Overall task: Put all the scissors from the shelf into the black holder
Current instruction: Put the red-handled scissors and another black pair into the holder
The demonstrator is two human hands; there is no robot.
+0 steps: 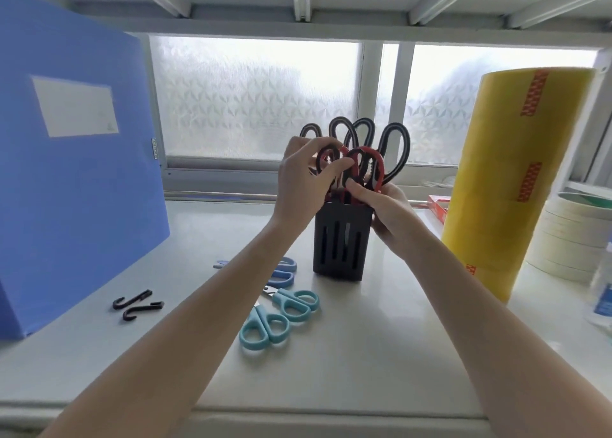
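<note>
head view, and both hands are up at the black holder [341,238], which stands upright on the white shelf [381,354] near its middle. the left hand [303,180] has its fingers curled around the smaller loop of the red-and-black scissors [362,167], pinching the handle from the left. the right hand [385,210] is wrapped against the holder's right side and upper rim, thumb pressing at the base of the red handles, so it looks to be steadying the holder and guiding the pair at once. those scissors sit handles-up with the blades already down inside the holder; how deep they go i cannot tell, the slots show only a sliver of metal.

behind them, black-handled scissors [367,132] are already in the holder, their loops fanned out above the rim; it looks like two pairs, though the overlap makes the count unsure.

still to go: three pairs lie flat on the shelf just left of the holder's foot, partly under the left forearm. blue scissors [283,272] are nearest the holder, then two teal scissors [298,303] and [263,330] side by side. so by my read the job is roughly half done, with the red pair being seated now and three left.
</note>
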